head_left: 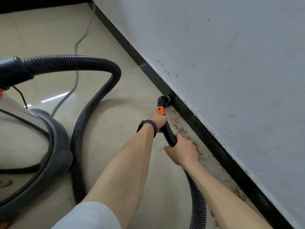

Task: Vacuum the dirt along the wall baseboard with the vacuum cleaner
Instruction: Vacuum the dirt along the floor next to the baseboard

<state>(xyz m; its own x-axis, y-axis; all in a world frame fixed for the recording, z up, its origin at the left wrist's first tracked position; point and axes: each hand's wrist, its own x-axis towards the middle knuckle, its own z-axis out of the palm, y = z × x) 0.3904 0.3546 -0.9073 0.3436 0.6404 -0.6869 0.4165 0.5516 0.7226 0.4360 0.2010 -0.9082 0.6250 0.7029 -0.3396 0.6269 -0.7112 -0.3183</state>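
We are partway along the strip: our left hand (158,120) and right hand (182,152) both grip the tube (168,131), and the nozzle (164,100) touches the baseboard (212,141). Dirt (183,129) lies beside our 2 hands, so next we should draw the nozzle back through it.

A glossy beige tiled floor (49,38) fills the left and near part of the scene. A bright white streak of reflected light (55,97) lies on it at the left. A thin grey cable (76,75) lies loose on the tiles, winding from the far end of the room towards the near left. Along the far left edge runs a dark band (41,4), too dim to make out. On the right rises a pale grey painted wall (231,63), scuffed, with small brownish spots (166,71) low down. A black wristband (146,128) circles the left wrist, and a pale grey sleeve (89,215) shows at the near edge.
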